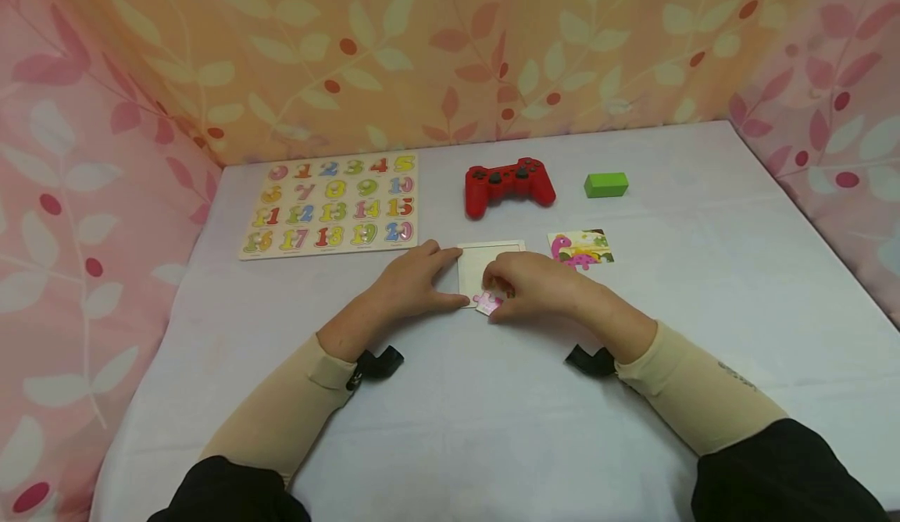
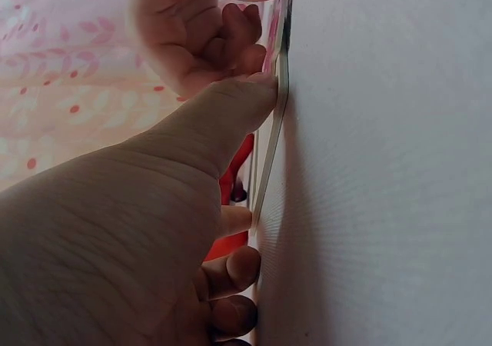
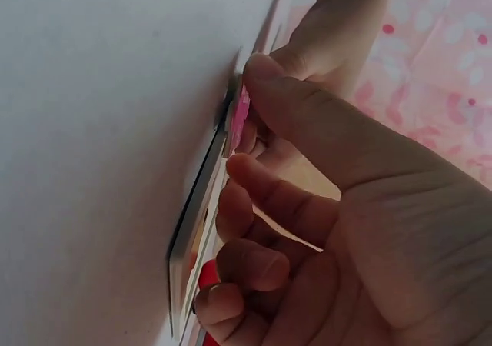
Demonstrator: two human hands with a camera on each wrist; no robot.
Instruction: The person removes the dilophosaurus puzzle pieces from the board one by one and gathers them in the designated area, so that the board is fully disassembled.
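A pale square puzzle tray [image 1: 478, 266] lies flat on the white table. My left hand [image 1: 411, 281] holds its left side, the index finger at the far corner and the thumb at the near one; the left wrist view shows that thumb [image 2: 238, 104] on the tray's edge. At the tray's near edge, my right hand [image 1: 537, 284] pinches a pink puzzle piece [image 1: 487, 302], which sits slightly askew. In the right wrist view the thumb lies against the pink piece [image 3: 241, 111]. Joined dinosaur puzzle pieces [image 1: 587, 245] lie just right of the tray, partly behind the right hand.
A red game controller [image 1: 509, 180] lies beyond the tray, with a green block [image 1: 606, 185] to its right. At the back left is a wooden number board [image 1: 337, 252]. Patterned cloth [image 1: 478, 53] walls the table on the back and sides.
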